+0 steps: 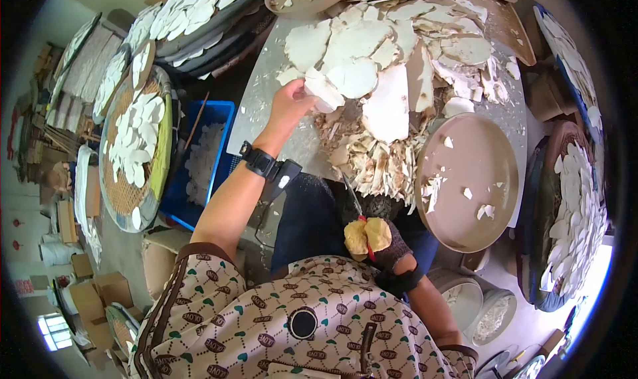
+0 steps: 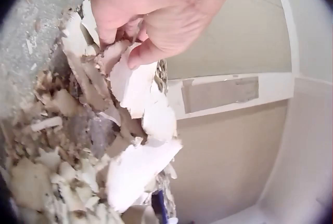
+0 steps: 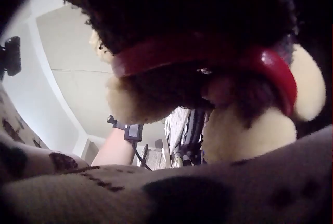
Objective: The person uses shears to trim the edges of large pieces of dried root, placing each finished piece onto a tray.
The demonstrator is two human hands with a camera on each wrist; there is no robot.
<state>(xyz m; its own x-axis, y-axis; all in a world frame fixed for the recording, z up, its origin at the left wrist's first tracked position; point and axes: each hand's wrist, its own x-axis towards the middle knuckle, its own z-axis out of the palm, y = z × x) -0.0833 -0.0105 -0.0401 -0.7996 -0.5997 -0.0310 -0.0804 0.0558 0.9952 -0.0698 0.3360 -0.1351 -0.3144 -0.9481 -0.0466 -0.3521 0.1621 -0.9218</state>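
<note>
My left hand point(image 1: 287, 113) pinches a thin white dried slice point(image 1: 323, 91) at the near left of a heap of similar slices point(image 1: 359, 43). In the left wrist view the thumb lies on the pale face of the slice point(image 2: 131, 86), and the other fingers are partly hidden behind it. Low over the lap, my gloved right hand point(image 1: 397, 247) grips red-handled scissors point(image 1: 353, 194) whose handles are wrapped in yellow foam point(image 1: 367, 235). The blades point up toward the table edge. A pile of curled brown-edged strips point(image 1: 382, 170) sits just beyond the scissors.
On the metal table point(image 1: 262, 106) stands a round brown tray point(image 1: 468, 180) with a few white scraps. A blue bin point(image 1: 227, 130) with white pieces is at the left. Woven trays point(image 1: 109, 173) of slices flank both sides, and buckets point(image 1: 462, 299) stand at lower right.
</note>
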